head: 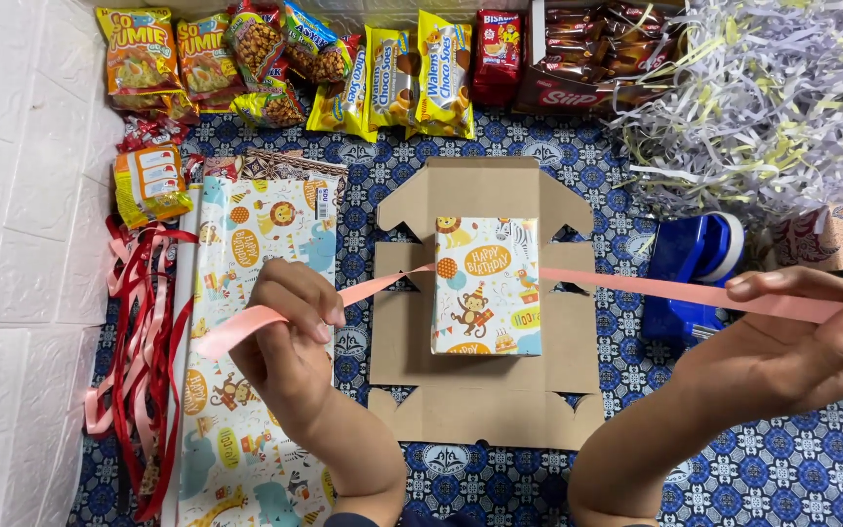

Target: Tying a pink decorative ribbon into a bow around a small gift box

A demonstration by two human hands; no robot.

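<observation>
Pink ribbon (636, 286) stretched taut behind wrapped gift box (486, 285) on flattened cardboard (485, 400); my left hand (290, 332) and right hand (812, 332) each clamped on ribbon end.

A wrapped box (486, 285) sits on flattened cardboard (485, 390), snack packets (343, 68) behind it.

Blue patterned cloth (734, 459), white tiles (12, 195)
</observation>
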